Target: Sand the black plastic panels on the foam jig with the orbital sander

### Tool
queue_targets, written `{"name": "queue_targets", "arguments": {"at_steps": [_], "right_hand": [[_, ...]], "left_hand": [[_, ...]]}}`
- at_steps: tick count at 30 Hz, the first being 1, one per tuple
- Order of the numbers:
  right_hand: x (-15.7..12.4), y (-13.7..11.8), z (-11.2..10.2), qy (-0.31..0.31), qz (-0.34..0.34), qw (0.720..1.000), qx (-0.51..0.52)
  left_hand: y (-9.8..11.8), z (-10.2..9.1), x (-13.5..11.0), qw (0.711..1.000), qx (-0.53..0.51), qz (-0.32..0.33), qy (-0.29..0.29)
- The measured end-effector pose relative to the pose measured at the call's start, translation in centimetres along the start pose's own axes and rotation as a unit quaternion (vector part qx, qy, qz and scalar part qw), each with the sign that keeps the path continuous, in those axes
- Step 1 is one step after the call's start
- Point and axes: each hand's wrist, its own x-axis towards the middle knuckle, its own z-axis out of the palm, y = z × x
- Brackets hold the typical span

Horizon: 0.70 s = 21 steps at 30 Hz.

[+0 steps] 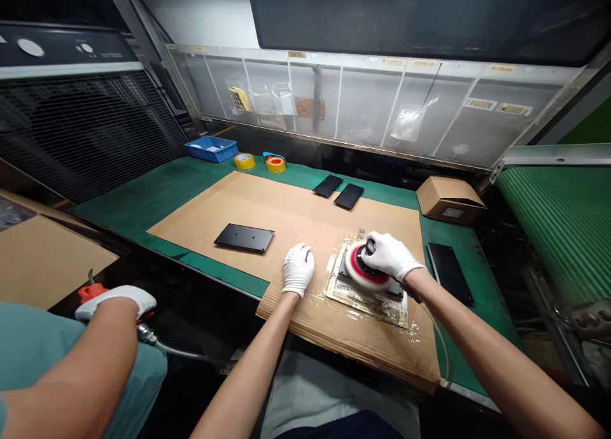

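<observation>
My right hand [389, 256], in a white glove, is closed around the black handle of a round power polisher [361, 272] with a red ring and a pale pad. The polisher's pad rests on a black rectangular plate [394, 291], hiding much of it. That plate sits on a worn, tape-covered holder [353, 302] on the stacked cardboard [310, 315]. To the left, my gloved left hand [298, 268] rests on the cardboard with its fingers curled in and nothing visible in them. Another black plate [245, 237] with small holes lies beyond it, untouched.
Two black plates [327, 186] lie at the back, and one more plate [449, 272] at right beside a cardboard box [449, 200]. Tape rolls [244, 161] and a blue tray [212, 149] stand back left. A co-worker's gloved hand [119, 297] holds an orange-red tool at left.
</observation>
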Motion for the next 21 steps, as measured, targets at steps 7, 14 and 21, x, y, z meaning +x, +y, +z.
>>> {"name": "queue_targets", "arguments": {"at_steps": [7,14,21], "right_hand": [[-1.0,2.3,-0.2,0.012,0.021,1.000,-0.011],[-1.9,3.1,-0.5,0.014,0.055,0.998,-0.025],[-2.8,3.4,-0.2,0.023,0.043,0.998,-0.025]], "left_hand": [[-0.3,0.3,0.2,1.000,-0.003,0.000,-0.005],[-0.2,0.4,0.3,1.000,-0.001,-0.001,0.005],[-0.4,0.5,0.4,1.000,-0.003,0.010,0.009]]}}
